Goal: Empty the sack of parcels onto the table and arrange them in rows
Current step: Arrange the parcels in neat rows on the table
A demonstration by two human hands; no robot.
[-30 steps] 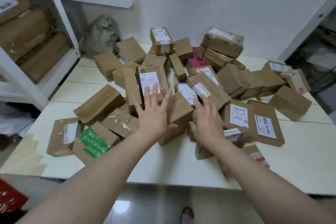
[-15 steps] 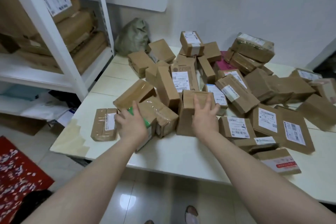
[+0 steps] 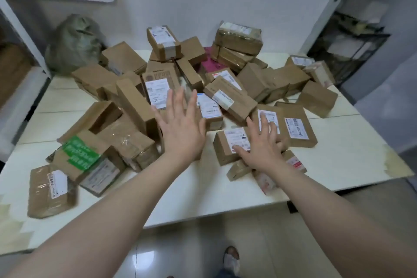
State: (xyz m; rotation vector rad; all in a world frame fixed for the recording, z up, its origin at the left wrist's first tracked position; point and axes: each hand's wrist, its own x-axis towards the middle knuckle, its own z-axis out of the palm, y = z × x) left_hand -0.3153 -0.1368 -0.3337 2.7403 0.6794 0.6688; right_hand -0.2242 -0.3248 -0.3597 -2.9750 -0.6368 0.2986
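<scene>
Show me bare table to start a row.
Bare table along the near edge, this side of the left hand and right hand, and at the right past the flat labelled parcel. Also a strip beside the shelf. Centre and back are piled.

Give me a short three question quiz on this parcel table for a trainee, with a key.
1. True or false: the parcels lie in neat rows on the table.
2. The right hand rests on: A a labelled parcel; B a mug; C bare table.
3. Fill in: the green sack sits by the table's far ___ corner.
Key: 1 false, the parcels are a jumbled pile; 2 A; 3 left.
</scene>
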